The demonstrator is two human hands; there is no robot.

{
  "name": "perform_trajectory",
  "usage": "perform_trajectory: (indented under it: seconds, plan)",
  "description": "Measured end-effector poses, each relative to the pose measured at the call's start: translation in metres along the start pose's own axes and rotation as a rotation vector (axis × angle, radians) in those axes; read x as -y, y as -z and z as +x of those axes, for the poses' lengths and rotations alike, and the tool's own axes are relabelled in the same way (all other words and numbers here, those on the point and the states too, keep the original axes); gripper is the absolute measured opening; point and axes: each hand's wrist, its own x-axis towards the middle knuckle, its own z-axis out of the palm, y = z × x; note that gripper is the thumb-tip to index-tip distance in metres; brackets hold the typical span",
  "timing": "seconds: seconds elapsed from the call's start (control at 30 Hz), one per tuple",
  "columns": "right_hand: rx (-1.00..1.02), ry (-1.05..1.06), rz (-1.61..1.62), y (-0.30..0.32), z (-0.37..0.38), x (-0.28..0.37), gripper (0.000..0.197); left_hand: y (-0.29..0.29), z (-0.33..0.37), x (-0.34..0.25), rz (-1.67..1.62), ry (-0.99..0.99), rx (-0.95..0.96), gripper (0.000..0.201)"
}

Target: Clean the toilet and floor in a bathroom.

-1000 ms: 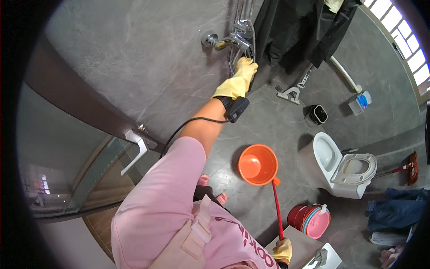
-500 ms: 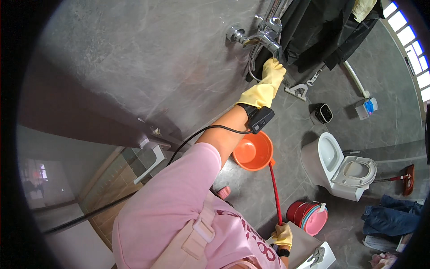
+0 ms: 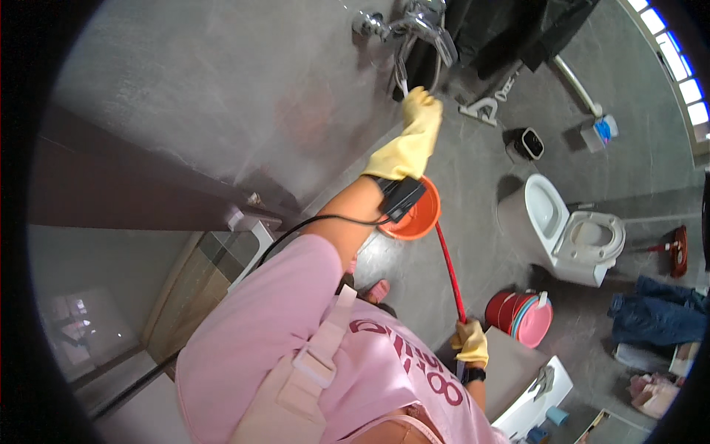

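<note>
My left hand [image 3: 422, 111], in a yellow rubber glove, is stretched out below the chrome wall faucet [image 3: 421, 28]. Its fingers are curled closed beside the shower hose [image 3: 401, 70]; whether they grip it is hidden. On the right, my right hand [image 3: 470, 342], also gloved in yellow, is wrapped round the upper end of a red pole [image 3: 450, 270]. The pole slants down to the rim of an orange basin [image 3: 414, 222] on the floor. What sits at the pole's lower end cannot be seen. My left forearm covers part of the basin.
A white toilet [image 3: 547, 214] with its lid raised stands to the right. Stacked red and pink buckets [image 3: 521, 317] stand near my right hand. A squeegee [image 3: 481, 111], a small black bin [image 3: 528, 143] and dark hanging cloth [image 3: 503, 33] are at the back. Jeans [image 3: 654, 314] lie far right.
My left hand has come away from the faucet's spout, down toward the hose. The right hand still holds the red pole. The whole view has shifted and turned slightly.
</note>
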Motion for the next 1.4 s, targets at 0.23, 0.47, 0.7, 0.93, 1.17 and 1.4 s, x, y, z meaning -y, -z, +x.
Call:
perform_trajectory:
  seconds: [0.23, 0.47, 0.7, 0.93, 1.17, 1.4]
  plan:
    - [0.015, 0.022, -0.039, 0.003, 0.022, -0.043, 0.032, 0.199, -0.131, 0.015, 0.563, 0.550, 0.171, 0.061]
    - [0.005, -0.093, -0.096, 0.008, 0.005, -0.094, 0.038, 0.345, -0.227, 0.052, 0.950, 0.562, 0.443, 0.064]
    - [0.032, -0.093, 0.098, -0.046, -0.032, -0.245, 0.048, 0.373, -0.288, 0.043, 1.042, 0.686, 0.610, 0.061]
    - [0.183, -0.377, 0.334, -0.090, -0.138, -0.325, 0.053, 0.350, -0.300, 0.061, 0.912, 0.799, 0.855, 0.049]
    - [0.016, -0.331, 0.085, -0.106, -0.028, -0.301, 0.051, 0.322, -0.293, 0.079, 1.007, 0.607, 1.052, 0.048]
    - [-0.062, -0.386, 0.258, -0.061, 0.048, -0.259, 0.047, 0.217, -0.273, 0.080, 1.143, 0.478, 1.259, 0.052]
